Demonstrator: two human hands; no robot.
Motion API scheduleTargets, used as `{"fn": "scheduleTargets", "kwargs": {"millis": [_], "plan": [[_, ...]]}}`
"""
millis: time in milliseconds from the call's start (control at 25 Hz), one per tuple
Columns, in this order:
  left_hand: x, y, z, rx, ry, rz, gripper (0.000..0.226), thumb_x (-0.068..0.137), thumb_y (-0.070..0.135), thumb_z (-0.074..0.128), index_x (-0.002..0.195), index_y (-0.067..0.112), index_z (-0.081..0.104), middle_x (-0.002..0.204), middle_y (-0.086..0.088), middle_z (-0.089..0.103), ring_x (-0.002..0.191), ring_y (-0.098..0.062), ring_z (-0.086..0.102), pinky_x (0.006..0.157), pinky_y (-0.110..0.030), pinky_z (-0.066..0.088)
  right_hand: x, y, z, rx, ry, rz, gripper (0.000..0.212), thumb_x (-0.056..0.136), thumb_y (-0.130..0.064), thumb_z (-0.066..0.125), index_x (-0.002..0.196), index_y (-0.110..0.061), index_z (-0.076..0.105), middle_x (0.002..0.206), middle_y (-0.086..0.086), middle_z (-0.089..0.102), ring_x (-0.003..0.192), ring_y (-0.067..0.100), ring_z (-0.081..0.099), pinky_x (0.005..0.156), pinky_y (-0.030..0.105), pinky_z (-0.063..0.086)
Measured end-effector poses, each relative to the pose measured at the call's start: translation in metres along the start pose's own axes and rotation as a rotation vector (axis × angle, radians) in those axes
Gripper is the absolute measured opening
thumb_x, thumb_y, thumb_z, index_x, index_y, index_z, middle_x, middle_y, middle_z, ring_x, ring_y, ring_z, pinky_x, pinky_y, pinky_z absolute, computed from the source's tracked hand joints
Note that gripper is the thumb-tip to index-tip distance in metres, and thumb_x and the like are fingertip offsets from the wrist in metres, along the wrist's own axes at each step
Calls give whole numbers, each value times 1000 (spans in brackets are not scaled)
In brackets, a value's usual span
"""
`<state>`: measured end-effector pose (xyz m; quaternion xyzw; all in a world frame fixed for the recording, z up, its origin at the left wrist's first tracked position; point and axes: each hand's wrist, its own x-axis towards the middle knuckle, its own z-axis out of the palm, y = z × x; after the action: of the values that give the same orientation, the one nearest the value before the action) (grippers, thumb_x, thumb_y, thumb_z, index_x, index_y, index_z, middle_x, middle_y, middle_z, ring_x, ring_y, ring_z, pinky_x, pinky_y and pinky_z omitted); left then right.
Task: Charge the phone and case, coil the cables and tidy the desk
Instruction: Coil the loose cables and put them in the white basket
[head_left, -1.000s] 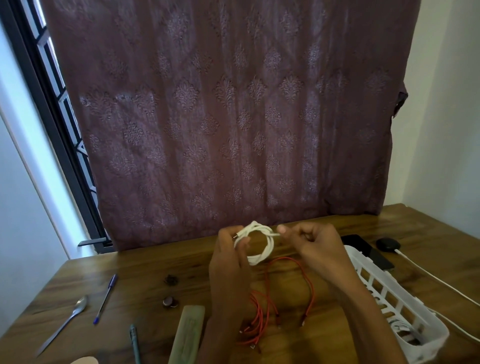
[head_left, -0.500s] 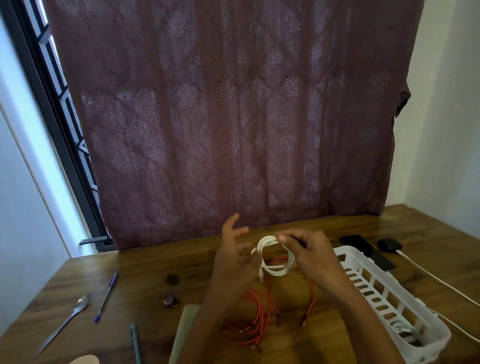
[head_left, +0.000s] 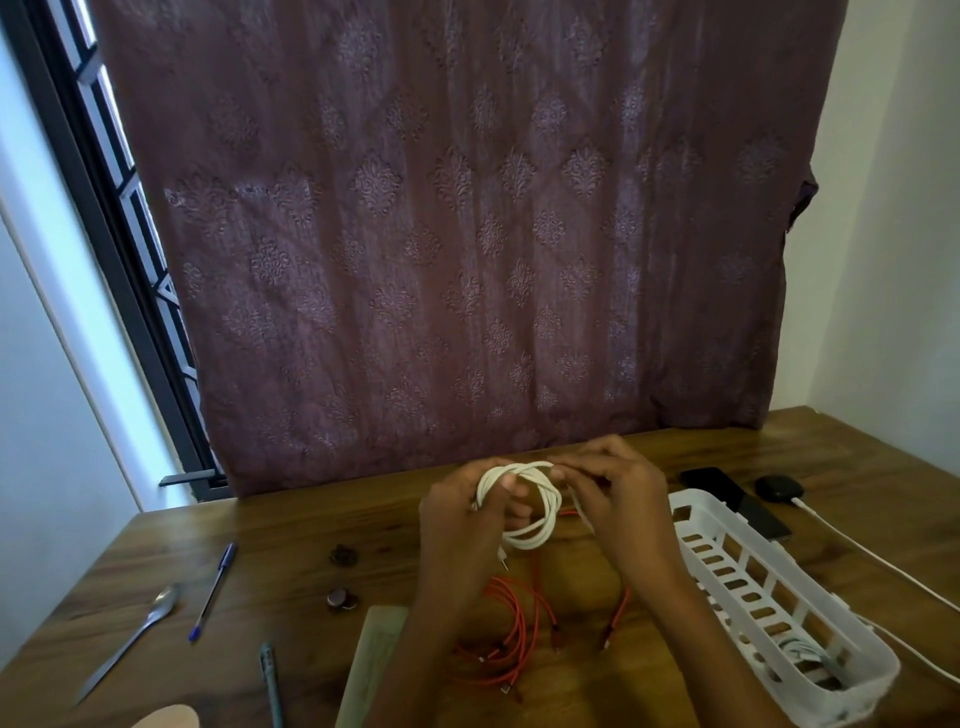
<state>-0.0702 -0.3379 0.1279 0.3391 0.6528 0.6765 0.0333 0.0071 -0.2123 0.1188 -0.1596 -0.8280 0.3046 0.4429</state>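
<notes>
A white cable (head_left: 540, 525) wound into a small coil hangs above the wooden desk (head_left: 291, 525). My left hand (head_left: 462, 525) grips its left side and my right hand (head_left: 613, 493) pinches its upper right. One plug end dangles below the coil. A loose orange cable (head_left: 519, 634) lies tangled on the desk under my forearms. At the right a black phone (head_left: 737, 499) and a small black case (head_left: 778, 487) rest on the desk, with a white charging lead (head_left: 878, 561) running off from the case.
A white slotted basket (head_left: 769, 597) stands at the right with a coiled cable in its near end. Left of my arms lie a spoon (head_left: 140, 629), a blue pen (head_left: 213, 590), a teal pen (head_left: 271, 680), two small dark round things (head_left: 343, 577) and a pale flat case (head_left: 374, 660). A curtain hangs behind.
My left hand, which had opened and let go half a second ago, has closed on the coil again. Both hands and the coil sit slightly higher and more to the left.
</notes>
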Motion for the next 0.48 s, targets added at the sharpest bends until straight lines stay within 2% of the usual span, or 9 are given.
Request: {"fn": "scheduleTargets", "kwargs": {"millis": [80, 160, 240, 320, 400, 480], "plan": [[-2, -4, 3, -48, 22, -31, 16, 88, 10, 56, 84, 17, 69, 66, -4, 71, 45, -2, 60, 45, -12, 45, -8, -2, 5, 73, 17, 131, 16, 84, -10, 63, 91, -20, 73, 85, -9, 69, 77, 1, 62, 73, 9, 48], [-4, -11, 7, -87, 74, -79, 14, 89, 12, 56, 88, 15, 70, 71, -7, 73, 60, -11, 68, 48, -17, 48, -17, -11, 9, 329, 3, 323, 23, 90, -13, 56, 82, -29, 70, 77, -13, 71, 78, 6, 66, 73, 23, 54], [-6, -19, 11, -109, 150, -101, 14, 89, 16, 57, 93, 13, 70, 76, -6, 74, 70, -17, 70, 52, -22, 49, -25, -20, 12, 545, -20, 471, 21, 91, -21, 54, 79, -29, 70, 73, -8, 73, 77, 10, 68, 73, 28, 54], [-7, -23, 14, -97, 194, -79, 17, 87, 22, 58, 95, 12, 70, 78, -7, 74, 73, -19, 70, 58, -28, 52, -30, -28, 11, 634, -43, 538, 8, 83, -21, 65, 91, -23, 67, 74, -5, 74, 76, 9, 70, 73, 28, 54], [-6, -23, 16, -80, 199, -63, 14, 88, 18, 58, 93, 12, 70, 75, -6, 73, 69, -14, 69, 61, -25, 54, -33, -28, 11, 671, -14, 607, 24, 78, -11, 70, 98, -19, 60, 72, -2, 74, 72, 8, 70, 69, 24, 52], [-9, -23, 20, -78, 215, -62, 13, 89, 12, 57, 92, 13, 69, 74, -3, 73, 68, -10, 68, 63, -20, 54, -34, -26, 11, 719, 24, 687, 29, 79, -5, 68, 102, -15, 54, 74, 0, 73, 73, 10, 68, 68, 24, 49]]}}
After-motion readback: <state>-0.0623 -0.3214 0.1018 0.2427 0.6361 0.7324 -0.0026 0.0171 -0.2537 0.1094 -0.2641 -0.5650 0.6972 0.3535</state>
